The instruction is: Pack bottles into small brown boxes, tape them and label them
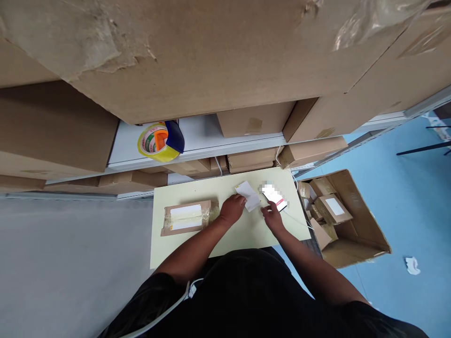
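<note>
My left hand (231,209) is closed on a white paper slip (249,195) that lies on the pale yellow table (183,249). My right hand (272,217) holds the lower edge of a phone (275,197) with a lit white and red screen, just right of the slip. A small taped cardboard parcel (187,217) with white labels lies flat on the table, left of my left hand and touching distance from it.
A roll of tape in a blue and yellow dispenser (160,141) sits on the white shelf (197,145) behind the table. Large cardboard boxes (211,56) fill the shelves. An open carton (347,220) with several small parcels stands on the blue floor at right.
</note>
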Tool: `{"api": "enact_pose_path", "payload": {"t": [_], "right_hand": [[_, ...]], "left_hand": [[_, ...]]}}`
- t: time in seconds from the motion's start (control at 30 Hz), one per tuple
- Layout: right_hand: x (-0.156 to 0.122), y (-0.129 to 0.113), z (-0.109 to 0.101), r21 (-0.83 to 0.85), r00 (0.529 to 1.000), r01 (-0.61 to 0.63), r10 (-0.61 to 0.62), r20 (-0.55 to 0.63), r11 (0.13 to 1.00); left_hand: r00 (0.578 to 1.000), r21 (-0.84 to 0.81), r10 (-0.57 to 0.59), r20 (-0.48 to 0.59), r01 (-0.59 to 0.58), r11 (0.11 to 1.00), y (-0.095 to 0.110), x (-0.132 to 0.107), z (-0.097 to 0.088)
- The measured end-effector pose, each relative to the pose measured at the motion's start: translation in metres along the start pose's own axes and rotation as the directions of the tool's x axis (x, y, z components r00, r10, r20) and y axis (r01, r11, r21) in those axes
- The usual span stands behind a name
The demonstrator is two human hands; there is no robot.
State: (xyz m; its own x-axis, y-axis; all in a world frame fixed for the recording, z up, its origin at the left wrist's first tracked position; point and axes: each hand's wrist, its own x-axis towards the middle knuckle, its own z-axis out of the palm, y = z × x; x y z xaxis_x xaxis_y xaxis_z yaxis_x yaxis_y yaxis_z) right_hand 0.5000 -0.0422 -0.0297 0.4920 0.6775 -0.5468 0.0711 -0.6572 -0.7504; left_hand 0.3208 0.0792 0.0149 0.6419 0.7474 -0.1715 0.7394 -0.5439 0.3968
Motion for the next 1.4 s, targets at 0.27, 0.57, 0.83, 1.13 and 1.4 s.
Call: {"api": "enact_pose_path", "payload": {"t": [0.27, 0.57, 0.83, 1.13, 1.4], "right_hand": [[0.022, -0.008, 0.013, -0.309, 0.987, 0.159, -0.149, 0.057, 0.937], [0.029, -0.011, 0.017, -0.395, 0.971, 0.237, -0.214, 0.102, 0.888], [0.023, -0.036, 0.011, 0.001, 0.982, 0.059, -0.058, 0.179, 0.998], [0.021, -0.046, 0.018, 0.229, 0.951, 0.091, -0.153, 0.27, 0.969], [0.051, -0.052, 0.039, -0.624, 0.819, 0.571, -0.424, 0.386, 0.534]], "left_hand": [[0.995, -0.064, -0.099, 0.024, 0.1, 0.993, -0.008, 0.012, -0.007], [0.993, -0.068, -0.103, 0.053, 0.106, 0.992, -0.009, 0.011, -0.005], [0.976, 0.062, 0.198, -0.092, -0.193, 0.979, 0.009, -0.009, -0.008], [0.985, 0.094, -0.081, 0.152, 0.067, 0.993, 0.018, 0.009, -0.002], [0.909, -0.009, -0.386, 0.154, 0.392, 0.92, -0.011, 0.055, -0.032]]}}
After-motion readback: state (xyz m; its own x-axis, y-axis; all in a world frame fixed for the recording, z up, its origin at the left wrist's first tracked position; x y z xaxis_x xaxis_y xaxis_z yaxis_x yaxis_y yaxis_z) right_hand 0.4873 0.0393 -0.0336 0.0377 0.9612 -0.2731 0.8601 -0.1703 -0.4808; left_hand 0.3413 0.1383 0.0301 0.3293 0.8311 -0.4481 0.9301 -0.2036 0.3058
